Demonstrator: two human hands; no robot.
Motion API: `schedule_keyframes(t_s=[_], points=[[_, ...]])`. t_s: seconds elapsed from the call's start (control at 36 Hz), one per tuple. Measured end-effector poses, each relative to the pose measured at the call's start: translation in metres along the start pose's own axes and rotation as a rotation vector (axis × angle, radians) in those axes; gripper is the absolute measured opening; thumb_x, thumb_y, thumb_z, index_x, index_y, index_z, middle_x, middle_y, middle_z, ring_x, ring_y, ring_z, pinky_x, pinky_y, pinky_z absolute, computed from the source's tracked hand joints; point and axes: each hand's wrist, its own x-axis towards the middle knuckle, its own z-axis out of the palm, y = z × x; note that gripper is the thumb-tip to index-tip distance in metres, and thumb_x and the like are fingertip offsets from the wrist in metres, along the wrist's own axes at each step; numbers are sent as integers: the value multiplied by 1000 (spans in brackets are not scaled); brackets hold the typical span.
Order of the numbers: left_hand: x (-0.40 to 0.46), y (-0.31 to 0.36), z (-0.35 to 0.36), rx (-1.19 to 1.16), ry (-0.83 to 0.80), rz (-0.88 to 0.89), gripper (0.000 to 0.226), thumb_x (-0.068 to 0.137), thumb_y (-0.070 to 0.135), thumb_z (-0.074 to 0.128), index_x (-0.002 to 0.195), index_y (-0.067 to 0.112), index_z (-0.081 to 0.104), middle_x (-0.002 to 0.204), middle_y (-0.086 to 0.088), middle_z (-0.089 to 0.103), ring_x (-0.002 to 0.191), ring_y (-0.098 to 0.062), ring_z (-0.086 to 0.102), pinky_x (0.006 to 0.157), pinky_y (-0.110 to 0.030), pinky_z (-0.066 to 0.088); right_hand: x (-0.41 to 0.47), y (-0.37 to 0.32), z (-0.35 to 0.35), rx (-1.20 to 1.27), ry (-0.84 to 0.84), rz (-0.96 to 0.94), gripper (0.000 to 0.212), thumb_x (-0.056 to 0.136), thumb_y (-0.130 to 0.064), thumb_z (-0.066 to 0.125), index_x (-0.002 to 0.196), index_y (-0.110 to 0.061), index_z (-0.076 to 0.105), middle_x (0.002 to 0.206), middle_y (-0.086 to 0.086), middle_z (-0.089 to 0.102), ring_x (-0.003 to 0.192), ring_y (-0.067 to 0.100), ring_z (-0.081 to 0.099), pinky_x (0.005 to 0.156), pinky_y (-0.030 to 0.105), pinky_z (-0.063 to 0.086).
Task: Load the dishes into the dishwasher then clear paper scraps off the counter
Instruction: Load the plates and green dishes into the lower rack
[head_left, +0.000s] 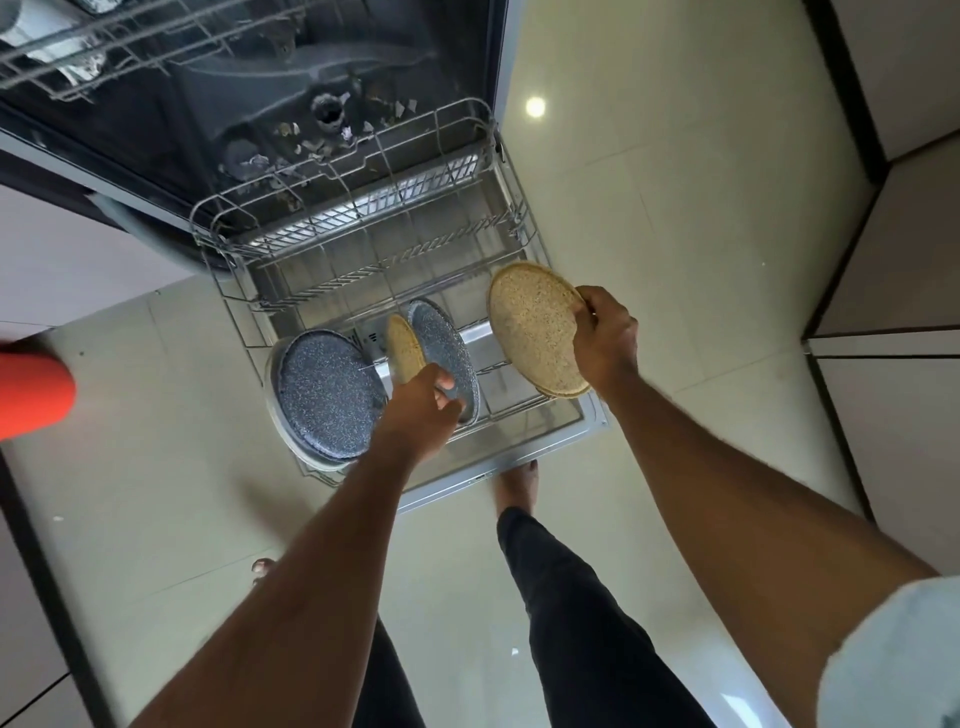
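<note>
The dishwasher's lower rack (228, 291) is pulled out over the open door (550, 441). Two grey speckled plates stand in it: a large one (324, 395) at the near left and another (447, 348) further right. Between them stands a small tan speckled plate (402, 345), with my left hand (423, 410) gripping its lower edge. My right hand (605, 340) holds a stack of tan speckled plates (535, 332) by the right rim, tilted above the right side of the rack.
The upper rack (104, 47) sticks out at the top left. Scraps lie on the dishwasher's floor (311, 140). A red object (31, 387) shows at the left edge. Cabinets (893, 260) line the right side. My legs and feet stand on the pale tiled floor.
</note>
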Motion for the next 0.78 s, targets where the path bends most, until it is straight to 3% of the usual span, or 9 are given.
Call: schedule_keyframes(t_s=[0.14,0.44,0.53,0.61,0.69,0.78], points=[[-4,2,-3,-16,4,1,24,93,18,66,116,13,60,108,-3,68,96,-17,64,86,-29,52,2,-8,-8,84,78,26,25,100,-14,51,117,-14,69,101,3,70,87,17,60,72,21,40],[-7,10,-2,-7,7,-5,26,92,22,67,116,16,60,99,1,67,95,-18,65,87,-31,52,-3,-19,10,71,36,71,23,101,-11,51,117,-11,68,104,10,71,91,26,64,73,25,44],[-7,7,-3,-22,26,0,25,92,20,67,116,13,60,98,2,65,94,-16,64,80,-24,45,-6,-20,21,37,-35,139,27,102,-11,48,121,-13,67,111,11,70,99,30,65,75,24,43],[-5,1,-7,-11,38,-4,25,91,17,68,115,12,61,101,-4,69,95,-19,66,81,-24,46,-7,-21,31,-87,-160,164,42,98,-5,45,134,-19,62,126,11,67,114,31,63,87,30,50],[-4,-4,-13,-6,31,-21,24,91,19,68,113,14,61,103,-7,71,97,-22,68,87,-32,54,-9,-27,36,-261,-354,164,61,96,5,47,151,-20,42,144,14,55,126,32,57,94,30,49],[-5,-7,-18,6,26,-25,24,92,21,68,113,14,61,105,-7,71,97,-22,67,90,-35,54,-10,-32,37,-334,-454,202,72,96,5,49,159,-20,23,151,16,46,133,32,51,91,26,48]])
